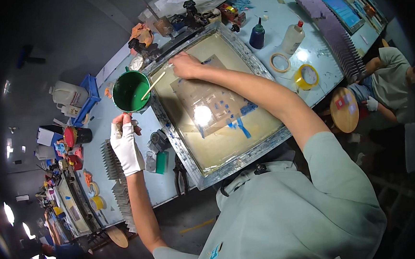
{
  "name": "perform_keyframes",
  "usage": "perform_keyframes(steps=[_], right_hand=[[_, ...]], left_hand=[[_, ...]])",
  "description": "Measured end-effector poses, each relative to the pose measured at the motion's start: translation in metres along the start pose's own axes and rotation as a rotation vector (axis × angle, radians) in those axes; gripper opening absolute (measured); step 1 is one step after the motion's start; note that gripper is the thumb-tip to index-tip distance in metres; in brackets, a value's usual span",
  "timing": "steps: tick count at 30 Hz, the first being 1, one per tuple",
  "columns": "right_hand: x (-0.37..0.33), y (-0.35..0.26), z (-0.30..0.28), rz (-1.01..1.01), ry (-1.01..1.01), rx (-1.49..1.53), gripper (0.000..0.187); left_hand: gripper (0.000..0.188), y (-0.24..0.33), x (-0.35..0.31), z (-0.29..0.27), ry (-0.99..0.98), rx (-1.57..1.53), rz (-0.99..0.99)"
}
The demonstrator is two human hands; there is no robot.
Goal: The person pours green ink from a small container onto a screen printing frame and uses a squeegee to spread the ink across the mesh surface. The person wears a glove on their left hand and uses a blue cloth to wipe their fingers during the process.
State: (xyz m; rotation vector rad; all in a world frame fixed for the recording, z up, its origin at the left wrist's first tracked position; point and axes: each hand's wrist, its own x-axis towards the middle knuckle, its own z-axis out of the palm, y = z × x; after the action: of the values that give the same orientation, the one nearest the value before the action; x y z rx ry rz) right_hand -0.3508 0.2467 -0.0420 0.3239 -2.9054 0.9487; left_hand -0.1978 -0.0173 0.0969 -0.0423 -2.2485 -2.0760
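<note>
My left hand [128, 149], in a white glove with bare fingertips, grips the near edge of a green pot [130, 92]. Green ink coats the inside of the pot, and a pale stick [155, 84] leans out over its right side. My right hand [186, 66] is bare and reaches across a screen-printing frame [198, 171] to its far left corner. The fingers there are curled closed, and what they may hold is hidden. Beneath that arm, the pale mesh [247, 150] carries a brownish rectangle with small marks and several pieces of blue tape [238, 127].
Right of the frame stand a dark blue bottle [257, 35], a red-capped bottle [292, 38], tape rolls [306, 77] and a purple finned rack [328, 29]. Pliers [180, 174] and a grey rack [117, 184] lie left. A co-worker [389, 83] sits beyond a round stool [345, 110].
</note>
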Motion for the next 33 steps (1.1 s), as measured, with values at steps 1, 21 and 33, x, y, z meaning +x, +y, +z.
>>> perform_keyframes(steps=[1, 21, 33], right_hand=[[0.007, -0.002, 0.008, -0.037, 0.028, -0.031, 0.046], [-0.129, -0.066, -0.120, -0.192, 0.117, 0.558, 0.021], [-0.138, -0.037, -0.140, 0.078, -0.033, 1.133, 0.030]], left_hand=[[0.017, 0.000, 0.001, 0.000, -0.007, -0.005, 0.006], [0.018, -0.038, 0.015, 0.049, -0.198, 0.412, 0.239], [0.015, -0.030, 0.015, 0.085, -0.187, 0.501, 0.387]])
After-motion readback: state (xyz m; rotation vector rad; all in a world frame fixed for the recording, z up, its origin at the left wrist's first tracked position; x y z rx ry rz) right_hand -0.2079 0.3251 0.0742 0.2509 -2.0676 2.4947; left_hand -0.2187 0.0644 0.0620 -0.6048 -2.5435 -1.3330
